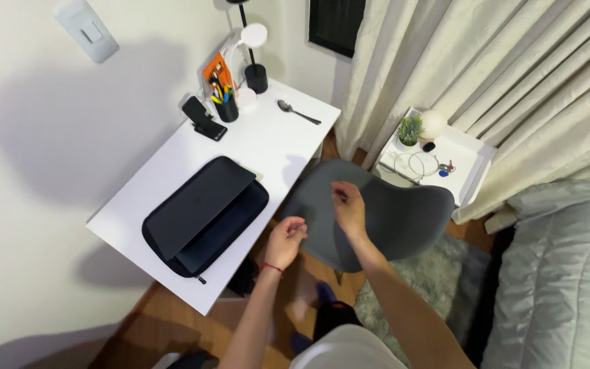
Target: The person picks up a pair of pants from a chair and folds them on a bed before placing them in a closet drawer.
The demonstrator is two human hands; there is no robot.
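Hovering: two hands [315, 225], one chair [404, 219]

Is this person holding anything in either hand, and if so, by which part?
It cannot be told. Both the left hand and right hand hover with curled fingers above the grey chair, seemingly touching nothing.

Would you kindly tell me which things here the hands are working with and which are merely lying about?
In hand:
left hand
right hand
grey chair

Lying about:
black laptop sleeve
spoon
pen cup
phone stand
small plant
white desk
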